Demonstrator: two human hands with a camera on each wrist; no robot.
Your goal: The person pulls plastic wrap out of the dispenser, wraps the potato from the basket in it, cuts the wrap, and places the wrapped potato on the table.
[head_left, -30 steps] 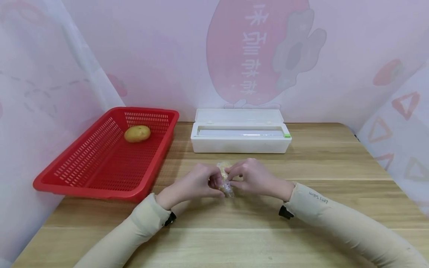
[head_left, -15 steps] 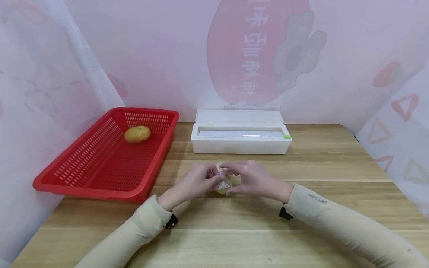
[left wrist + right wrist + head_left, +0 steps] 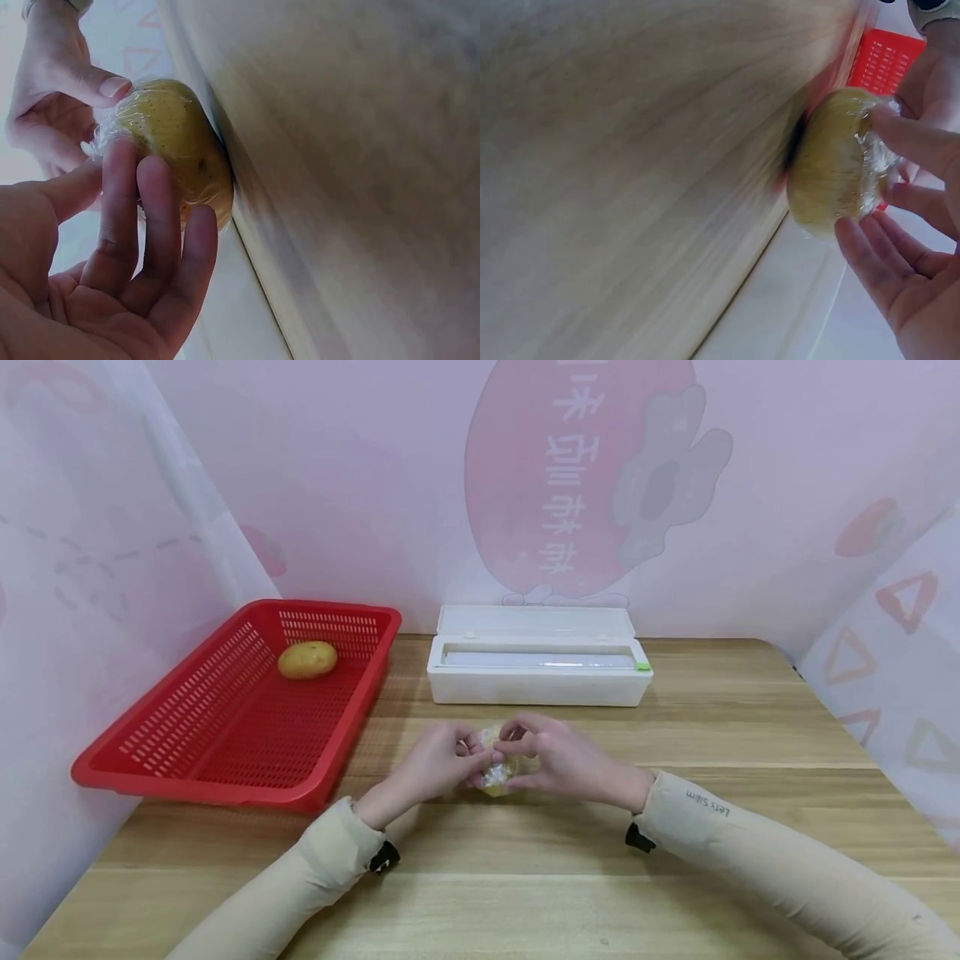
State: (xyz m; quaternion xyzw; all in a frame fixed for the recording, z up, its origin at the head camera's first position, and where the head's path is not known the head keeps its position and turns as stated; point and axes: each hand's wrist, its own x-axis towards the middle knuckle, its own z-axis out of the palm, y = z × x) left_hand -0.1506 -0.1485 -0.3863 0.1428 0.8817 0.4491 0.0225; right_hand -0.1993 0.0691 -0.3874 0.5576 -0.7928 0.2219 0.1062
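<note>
Over by the table's left edge sits the red basket (image 3: 187,789), one loose potato (image 3: 307,660) toward its far end. Right of it, the left hand (image 3: 438,764) pinches cling film (image 3: 124,120) on top of the wrapped potato (image 3: 497,781), which appears to rest on the table (image 3: 675,860). Behind stands the white box (image 3: 536,687), lid up, apart from the knuckles. The right hand (image 3: 566,764) grips the wrapped potato's right side; its forefinger has just drawn in beside the left fingertips, so both hands seem to be tucking down the same gathered film. Further right, tabletop runs on to its edge, which should give that arm room.
</note>
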